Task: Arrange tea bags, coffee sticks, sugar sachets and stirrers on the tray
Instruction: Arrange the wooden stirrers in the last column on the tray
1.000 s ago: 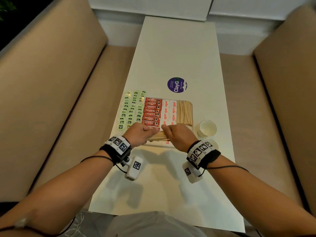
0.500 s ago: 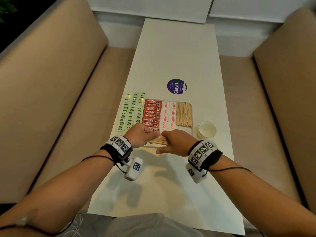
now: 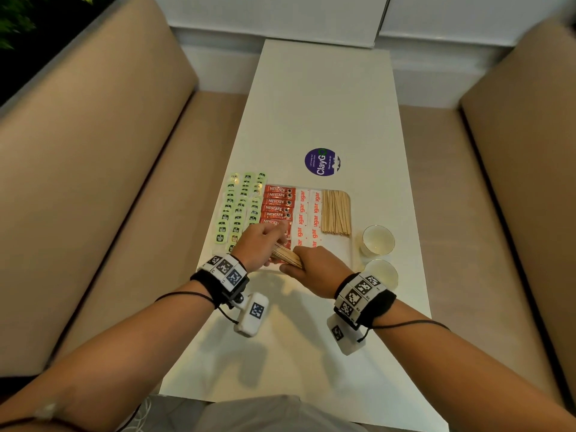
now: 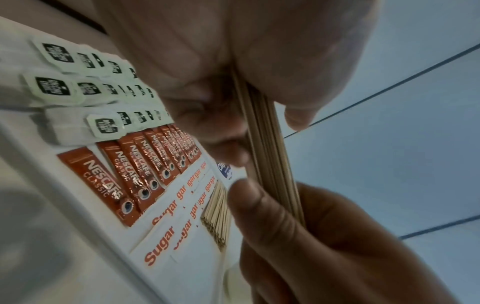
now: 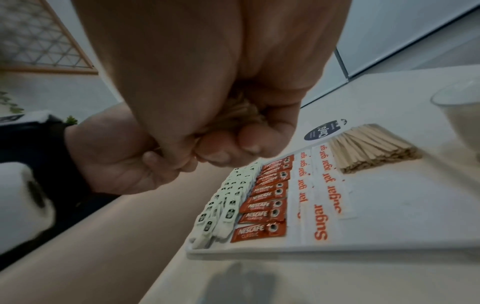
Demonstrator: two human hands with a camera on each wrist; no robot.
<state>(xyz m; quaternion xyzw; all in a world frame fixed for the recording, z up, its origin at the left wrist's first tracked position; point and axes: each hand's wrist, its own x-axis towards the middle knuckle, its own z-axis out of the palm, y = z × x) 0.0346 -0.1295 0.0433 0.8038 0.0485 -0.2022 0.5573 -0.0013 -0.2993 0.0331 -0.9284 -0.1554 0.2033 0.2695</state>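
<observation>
A bundle of wooden stirrers (image 3: 285, 256) was gripped at one end by the curled fingers of the left hand (image 3: 258, 246) and at the other by the curled fingers of the right hand (image 3: 318, 269), above the near edge of the white tray (image 3: 351, 244) on the worktop (image 3: 327, 104). On the tray, rows were laid from left to right: tea bags (image 3: 238, 207), red coffee sticks (image 3: 278, 204), sugar sachets (image 3: 308, 216) and a second pile of stirrers (image 3: 336, 213). Two small cups (image 3: 378, 240) stood just right of the tray, and a round purple sticker (image 3: 322, 161) was seen beyond it.
</observation>
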